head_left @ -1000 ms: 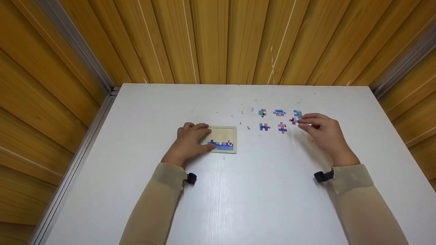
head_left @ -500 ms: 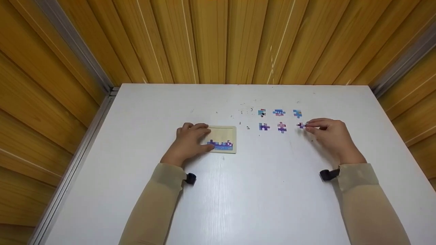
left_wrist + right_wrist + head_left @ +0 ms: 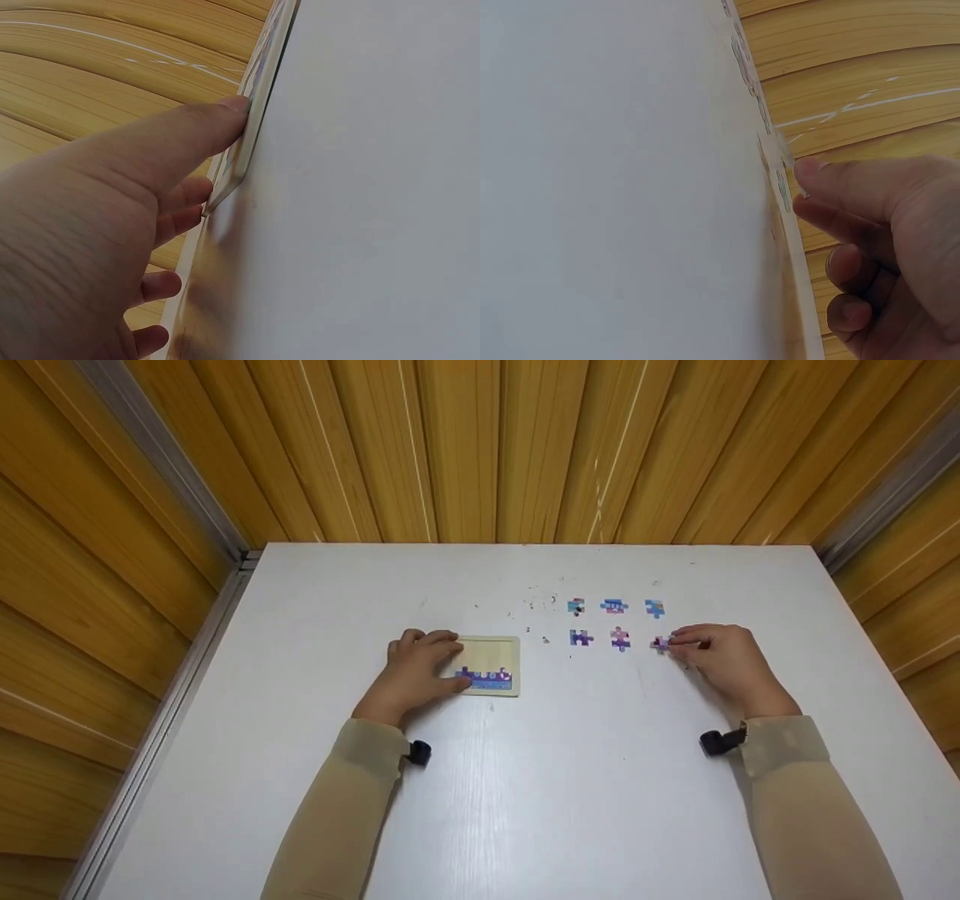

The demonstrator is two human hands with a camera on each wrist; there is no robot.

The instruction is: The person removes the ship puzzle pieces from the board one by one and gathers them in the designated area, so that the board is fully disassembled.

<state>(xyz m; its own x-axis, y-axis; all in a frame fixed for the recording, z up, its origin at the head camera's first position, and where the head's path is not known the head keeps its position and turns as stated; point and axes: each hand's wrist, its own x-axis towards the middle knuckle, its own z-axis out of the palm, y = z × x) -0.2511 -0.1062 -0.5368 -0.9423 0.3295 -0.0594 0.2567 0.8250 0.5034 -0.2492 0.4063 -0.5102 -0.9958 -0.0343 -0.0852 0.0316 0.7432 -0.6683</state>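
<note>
In the head view my left hand [image 3: 420, 671] holds a small wooden puzzle tray [image 3: 517, 667] by its left side, thumb on the lower edge and fingers at the upper corner. Joined purple and blue puzzle pieces [image 3: 491, 681] fill the tray's lower part; bare wood shows above them. The left wrist view has the thumb [image 3: 217, 124] pressing on the tray's rim [image 3: 259, 112]. Over on the right, my right hand [image 3: 724, 664] pinches a pink and purple puzzle piece [image 3: 660, 644] between thumb and fingers. From the right wrist that piece [image 3: 786, 150] appears edge-on at the fingertips.
Loose puzzle pieces lie in two rows left of and beyond my right hand, among them a blue one [image 3: 655, 608], a striped one [image 3: 614, 606] and a purple one [image 3: 580, 637]. Dark specks dot the white table [image 3: 555, 780]. Wood-look panels [image 3: 465, 450] rise behind it.
My right hand has drawn the pinched piece toward me and slightly right, away from the blue corner piece, and lowered it beside the nearer row. The left hand stays on the tray.
</note>
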